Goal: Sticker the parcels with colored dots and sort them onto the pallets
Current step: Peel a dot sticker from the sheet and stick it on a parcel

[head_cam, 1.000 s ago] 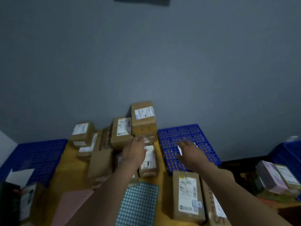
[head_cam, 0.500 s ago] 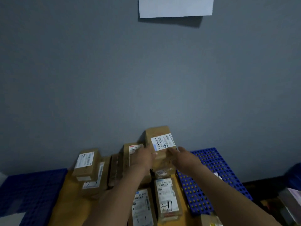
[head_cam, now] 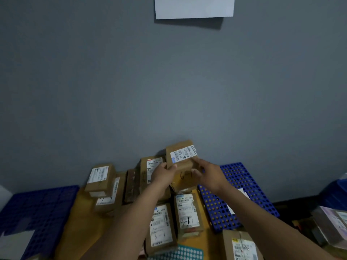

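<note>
A tall brown parcel (head_cam: 183, 158) with a white barcode label stands at the back of the yellow table (head_cam: 82, 220), against the grey wall. My left hand (head_cam: 163, 175) grips its left side and my right hand (head_cam: 208, 174) grips its right side. Several other brown labelled parcels lie around it, one (head_cam: 187, 212) just in front and another (head_cam: 161, 228) under my left forearm. A blue perforated pallet (head_cam: 238, 196) lies to the right, another blue pallet (head_cam: 37, 209) to the left. A teal sheet of white dot stickers (head_cam: 180, 253) shows at the bottom edge.
A stack of two parcels (head_cam: 100, 177) sits at the back left. One more parcel (head_cam: 242, 244) lies at the bottom right. Pinkish boxes (head_cam: 332, 224) and a blue crate (head_cam: 336, 192) stand at the far right. A white sheet (head_cam: 194, 6) hangs on the wall.
Both hands reached forward from the near parcels and closed on the tall parcel at the back. The view tilted upward and the parcel now leans slightly in my grip.
</note>
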